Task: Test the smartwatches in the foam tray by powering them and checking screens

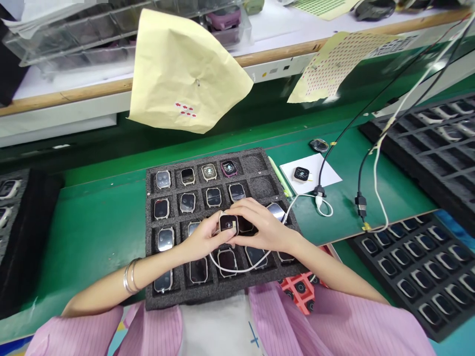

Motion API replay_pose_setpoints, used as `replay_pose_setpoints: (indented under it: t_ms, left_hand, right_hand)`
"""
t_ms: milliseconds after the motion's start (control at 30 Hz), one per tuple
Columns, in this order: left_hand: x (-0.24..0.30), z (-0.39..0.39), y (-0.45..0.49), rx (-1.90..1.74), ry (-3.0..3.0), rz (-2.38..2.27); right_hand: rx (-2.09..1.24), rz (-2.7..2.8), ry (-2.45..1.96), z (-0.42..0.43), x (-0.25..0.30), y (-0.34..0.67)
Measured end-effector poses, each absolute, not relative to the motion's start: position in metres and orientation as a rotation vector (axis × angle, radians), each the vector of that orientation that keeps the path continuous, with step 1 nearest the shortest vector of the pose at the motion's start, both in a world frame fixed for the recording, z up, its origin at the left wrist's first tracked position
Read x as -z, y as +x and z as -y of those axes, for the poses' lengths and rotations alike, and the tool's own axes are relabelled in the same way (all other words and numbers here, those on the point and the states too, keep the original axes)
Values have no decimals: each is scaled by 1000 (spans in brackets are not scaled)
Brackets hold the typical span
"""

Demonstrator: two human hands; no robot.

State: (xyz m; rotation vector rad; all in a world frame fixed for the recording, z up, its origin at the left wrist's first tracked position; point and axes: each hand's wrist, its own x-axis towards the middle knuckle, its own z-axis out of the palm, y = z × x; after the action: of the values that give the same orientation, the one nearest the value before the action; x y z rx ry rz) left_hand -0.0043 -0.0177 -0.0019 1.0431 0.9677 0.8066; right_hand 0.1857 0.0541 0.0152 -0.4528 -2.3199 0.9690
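Observation:
Both my hands meet over a dark foam tray (260,154) and hold one smartwatch case (227,223) between them, its dark screen facing up. My left hand (208,232) grips it from the left, the thumb across its lower edge. From the right, my right hand (260,225) closes its fingers on the top and side. A white cable (237,271) loops below the hands over the tray and runs off to the right. Strapless watch cases, such as a purple one (229,168), sit in the tray's pockets. My hands hide some middle pockets.
To the right, a pale watch case (301,174) lies on white paper (328,170), near hanging black cables (359,198). More foam trays stand at the left (27,237) and lower right (404,262). Yellow paper (163,64) hangs from the shelf edge.

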Motion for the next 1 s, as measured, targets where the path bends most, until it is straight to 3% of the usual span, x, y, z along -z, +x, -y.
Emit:
replay_pose_setpoints:
  t_ms: [133,467,600,833,1000]
  left_hand:
    - [-5,17,-8,-747,931,-701]
    - [-10,19,-9,-742,931,-603]
    - [-9,19,-8,-750,955,-662]
    - [2,18,-5,-871,1074,-944]
    - [1,19,-7,-878,1149,-881]
  right_hand:
    - [-1362,2081,-329,-59,-19,188]
    - [-1769,1814,-334,-62,-15,182]
    - [-1764,1859,-290,-64,-16,185]
    - [-1401,2064,-428,-56,-18,184]
    - [-1399,2070,-400,-57,-18,185]
